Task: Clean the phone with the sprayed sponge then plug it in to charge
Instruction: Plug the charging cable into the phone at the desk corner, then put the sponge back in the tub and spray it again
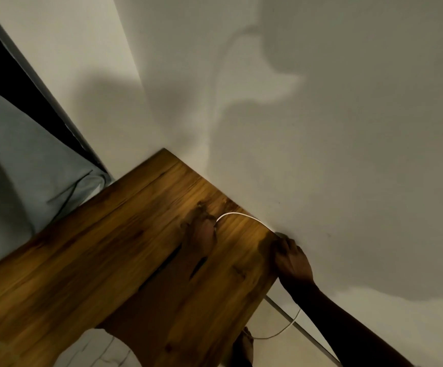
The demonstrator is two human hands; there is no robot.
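In the head view, the person is leaning over a wooden table that is standing against a pale wall, with a bed lying off to its left. A white cable is arching over the back of the table. It is running from the left hand to the right hand, then dropping past the table's edge and looping down near a bare foot.

The right hand is reaching to the table's far corner by the wall, its fingers curling round the cable where it is crossing the edge. The left hand is lying over the tabletop, so smeared by motion that I cannot tell whether it is open or gripping. The cable's free end is meeting it at the fingertips.

The phone is not showing plainly. The dark streaks under the blurred left forearm may be the phone lying on the table, but that is only a guess. No sponge is showing.

Judging by this, the wiping is behind and the charging step is in hand: the person is drawing the cable up onto the table. The next move is calling for enough slack from the right hand, the plug turned the right way, and the phone held steady while the plug is going in.
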